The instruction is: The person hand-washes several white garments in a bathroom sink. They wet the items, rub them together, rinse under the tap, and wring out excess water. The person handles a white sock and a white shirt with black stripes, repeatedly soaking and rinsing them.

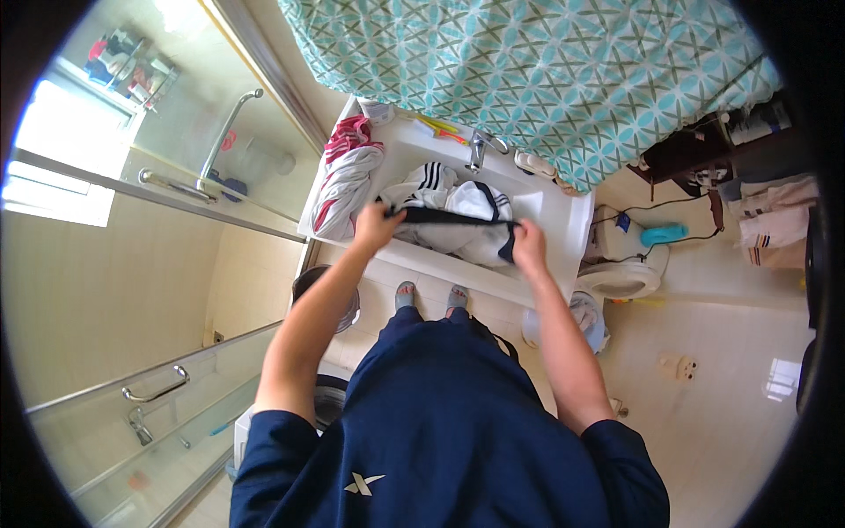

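Over the white sink, a white garment with black stripes and a black band is pulled taut between my hands. My left hand is closed on one end of the black band. At its other end, my right hand grips the dark edge. The rest of the garment lies bunched in the basin below. To the left, a twisted grey-white and red garment rests along the sink's side. A chrome faucet stands at the back.
Yellow and orange brushes lie behind the basin, near a soap dish. A patterned curtain hangs beyond. Below the sink are a dark bucket at left and a pale bucket at right. A toilet stands farther right.
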